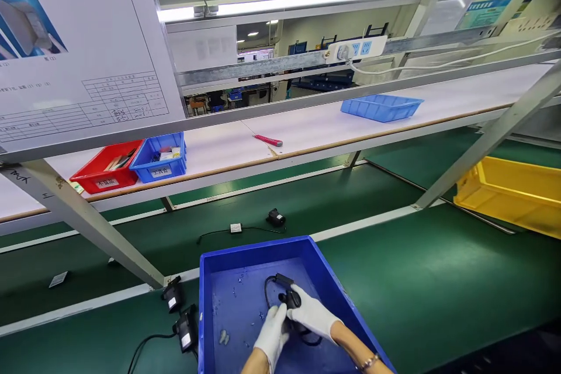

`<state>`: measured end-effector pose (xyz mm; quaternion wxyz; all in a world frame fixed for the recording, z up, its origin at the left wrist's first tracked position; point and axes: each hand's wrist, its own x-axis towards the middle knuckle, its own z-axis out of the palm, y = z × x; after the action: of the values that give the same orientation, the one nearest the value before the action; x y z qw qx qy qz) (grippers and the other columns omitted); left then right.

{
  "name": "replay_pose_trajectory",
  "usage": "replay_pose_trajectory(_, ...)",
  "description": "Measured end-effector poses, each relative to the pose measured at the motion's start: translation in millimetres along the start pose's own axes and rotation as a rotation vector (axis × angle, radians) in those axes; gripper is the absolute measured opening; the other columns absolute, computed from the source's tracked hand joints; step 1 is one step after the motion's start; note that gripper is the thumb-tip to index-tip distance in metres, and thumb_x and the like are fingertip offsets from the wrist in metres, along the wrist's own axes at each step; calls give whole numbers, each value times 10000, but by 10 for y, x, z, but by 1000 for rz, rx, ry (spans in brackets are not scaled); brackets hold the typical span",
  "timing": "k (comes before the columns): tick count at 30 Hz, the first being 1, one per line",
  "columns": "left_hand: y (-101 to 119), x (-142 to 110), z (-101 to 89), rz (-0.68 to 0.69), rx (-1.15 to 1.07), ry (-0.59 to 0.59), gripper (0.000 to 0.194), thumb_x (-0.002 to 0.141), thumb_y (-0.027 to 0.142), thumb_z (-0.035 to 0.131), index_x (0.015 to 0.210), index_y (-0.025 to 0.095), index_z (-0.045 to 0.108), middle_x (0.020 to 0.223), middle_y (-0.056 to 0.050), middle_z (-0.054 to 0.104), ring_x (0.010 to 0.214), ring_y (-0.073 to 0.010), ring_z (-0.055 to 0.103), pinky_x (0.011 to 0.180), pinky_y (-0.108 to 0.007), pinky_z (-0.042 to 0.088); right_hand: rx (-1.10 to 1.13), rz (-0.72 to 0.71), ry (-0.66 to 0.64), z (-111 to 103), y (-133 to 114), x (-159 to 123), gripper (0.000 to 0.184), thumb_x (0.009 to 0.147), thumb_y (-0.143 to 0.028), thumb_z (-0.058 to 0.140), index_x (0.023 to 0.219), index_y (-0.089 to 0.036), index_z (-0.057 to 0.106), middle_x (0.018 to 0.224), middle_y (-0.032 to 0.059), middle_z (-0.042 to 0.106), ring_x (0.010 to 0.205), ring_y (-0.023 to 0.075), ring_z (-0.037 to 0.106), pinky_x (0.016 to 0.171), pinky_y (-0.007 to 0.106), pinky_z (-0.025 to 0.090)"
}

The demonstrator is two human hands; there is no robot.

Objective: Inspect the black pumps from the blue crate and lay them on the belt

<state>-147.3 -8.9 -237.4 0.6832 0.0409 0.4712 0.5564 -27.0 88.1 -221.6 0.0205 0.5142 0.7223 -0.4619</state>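
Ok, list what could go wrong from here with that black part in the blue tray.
1. Both hands, left hand and right hand, grip the black part while its cable loops loosely in the tray; lifting might snag it.
2. Two similar parts sit just outside the tray's left wall; a nudge of the tray could knock them.

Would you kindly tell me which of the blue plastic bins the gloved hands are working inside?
The large blue plastic bin nearest the camera, on the green belt; the small blue bin and shallow blue tray sit on the shelf.
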Motion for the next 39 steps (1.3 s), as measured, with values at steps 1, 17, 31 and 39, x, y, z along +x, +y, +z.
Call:
replay_pose_trajectory(1, 64, -23, 56, 63, -22, -29, 585, 736, 527, 854, 1188, 188, 705, 1328, -170, 697, 1354, -337, 588, 1175, -472, 419, 25, -63, 25, -47, -144, -70, 647, 918, -234, 696, 1522, -163, 475, 1170, 100, 763, 992, 239, 757, 908, 389, 593)
replay_pose_trajectory(17, 1595, -1197, 1107, 54, -802, -109, 514, 992, 617, 518, 961, 148, 725, 908, -97, 726, 881, -202, 715, 890, -389, 632, 490, -441, -12, -539, -884, -1089, 681, 970, -776, 352, 956, -215, 739, 956, 94, 790, 929, 271, 751, 925, 401, 590)
replay_pose_trajectory(31, 1578, -1432, 1003, 17, -368, -574, 801, 853, 802, 526, 1176, 88, 690, 1016, -152, 731, 749, -216, 684, 633, -290, 440, 128, -623, -142, -677, -926, -1450, 570, 987, -698, 447, 747, -233, 675, 784, 23, 690, 753, 187, 641, 728, 271, 518)
replay_pose_trajectory(39, 1528, -1534, 1036, 301, -94, -330, 721, 756, 750, 722, 1137, 138, 720, 1119, -136, 744, 1149, -331, 654, 1060, -432, 453, 384, -519, 155, -759, -859, -1384, 552, 929, -729, 517, 1026, -249, 771, 1047, 109, 795, 985, 289, 762, 875, 353, 634)
